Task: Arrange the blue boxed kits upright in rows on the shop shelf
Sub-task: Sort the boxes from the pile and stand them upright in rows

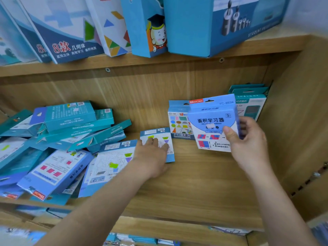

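Right hand: your right hand pinches the held box by its right edge, with the thumb on the front face and the fingers curled behind.
Held box: it is light blue and upright with its front toward you, over the back right part of the shelf. You cannot tell whether its bottom edge touches the board.
Left hand: your left hand lies palm down with the fingers nearly straight on the flat box, gripping nothing.
Flat box: it lies face up near the middle of the shelf, toward the back edge, under your fingers. Its near half is covered by the hand.
Shapes box: the shapes box stands upright against the back wall, just left of the held box, which hides its right side.
Teal boxes: the teal boxes stand upright in the back right corner, behind your right hand. Their lower parts are hidden and you cannot count them.
Pile: the pile fills the left half of the shelf, flat and overlapping, and runs off the left edge of view. Its nearest box lies just left of your left hand.
Big boxes: the big boxes stand on the board above, with their tops cut off.
Lower stock: the lower stock under the front edge is blurred and hard to make out.
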